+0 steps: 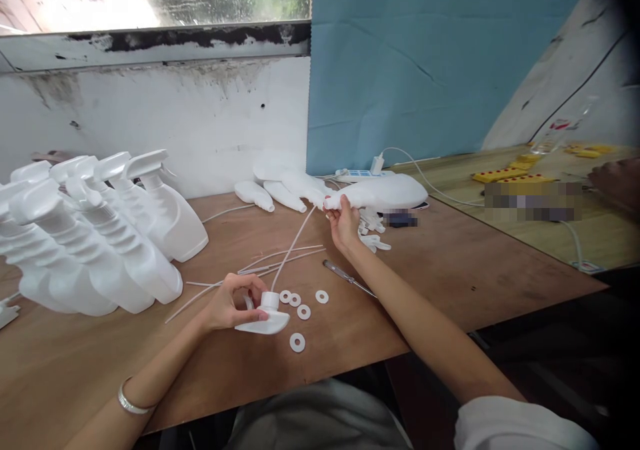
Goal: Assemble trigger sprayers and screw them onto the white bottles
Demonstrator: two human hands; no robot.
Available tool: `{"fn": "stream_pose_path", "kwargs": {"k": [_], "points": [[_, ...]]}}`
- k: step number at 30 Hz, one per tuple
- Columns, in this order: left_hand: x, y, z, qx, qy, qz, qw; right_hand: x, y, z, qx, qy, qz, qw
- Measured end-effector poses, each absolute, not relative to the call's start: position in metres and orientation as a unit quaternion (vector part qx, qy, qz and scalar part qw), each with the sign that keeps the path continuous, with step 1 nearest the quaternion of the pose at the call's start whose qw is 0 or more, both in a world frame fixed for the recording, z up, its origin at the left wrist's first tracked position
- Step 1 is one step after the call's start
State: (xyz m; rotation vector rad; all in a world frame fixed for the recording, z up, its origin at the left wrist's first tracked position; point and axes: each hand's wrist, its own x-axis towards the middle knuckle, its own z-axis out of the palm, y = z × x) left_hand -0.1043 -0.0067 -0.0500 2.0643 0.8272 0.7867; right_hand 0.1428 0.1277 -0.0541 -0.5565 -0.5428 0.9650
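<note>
Pinched in my left hand (237, 303) is a white trigger sprayer head (267, 320), turned upside down just over the table. A thin white dip tube (295, 245) rises from its collar toward the bottle necks. My right hand (344, 223) is closed round the neck of a white plastic bottle (387, 193) lying on its side. Several more white bottles (290, 180) lie behind it. Flat white washers (303, 312) are scattered right of the sprayer head. Loose tubes (270, 267) lie beyond my left hand, and a screwdriver (347, 277) rests beneath my right forearm.
Several bottles with sprayer heads (115, 250) stand in a group at the left. Small white parts (373, 230) lie near a power strip (363, 175) at the back. Another person's hand (617, 182) is at the far right, near yellow pieces (520, 173) and a clear bottle (555, 133).
</note>
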Motion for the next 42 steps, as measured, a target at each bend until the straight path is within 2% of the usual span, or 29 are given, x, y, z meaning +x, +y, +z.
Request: {"fn": "stream_pose_path", "kwargs": {"k": [11,21,29,38,42], "points": [[-0.106,-0.005,-0.052,0.814,0.328,0.296,0.378,0.127,0.113,-0.056,-0.253,-0.332,0.510,0.752],[-0.108,0.003,-0.054,0.760,0.426,0.375,0.315,0.083,0.058,-0.056,-0.227,-0.443,0.683,0.534],[-0.110,0.011,-0.061,0.635,0.400,0.475,0.459,0.075,0.042,-0.060,-0.191,-0.445,0.734,0.475],[-0.111,0.014,-0.062,0.581,0.414,0.528,0.461,0.081,0.049,-0.064,-0.169,-0.420,0.805,0.384],[-0.110,0.012,-0.058,0.555,0.414,0.533,0.487,0.081,0.049,-0.065,-0.156,-0.419,0.813,0.372]]}}
